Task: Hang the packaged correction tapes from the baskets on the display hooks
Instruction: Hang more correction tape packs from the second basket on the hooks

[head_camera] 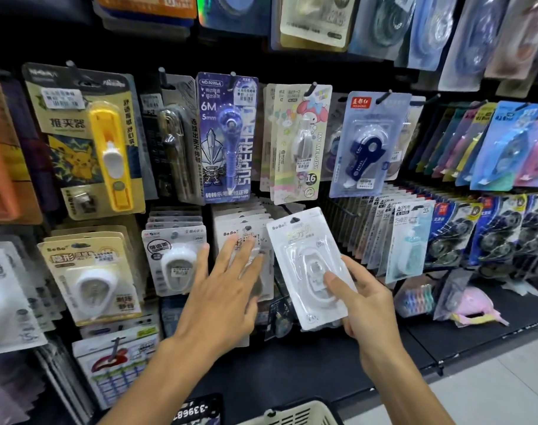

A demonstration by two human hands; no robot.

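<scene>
Currently right hand (364,297) pinches a white BoBo correction tape pack (307,265) by its lower half, thumb on the blister, fingers behind, which keeps the hang hole at the top free for a hook. Left hand (228,289) is flat, fingers spread, holding nothing, pressed on the matching BoBo stack (240,237) just left of the pack, probably steadying it so the hook tip shows. Pack sits tilted in front of that row, not yet hooked; white basket (295,414) is below.
</scene>
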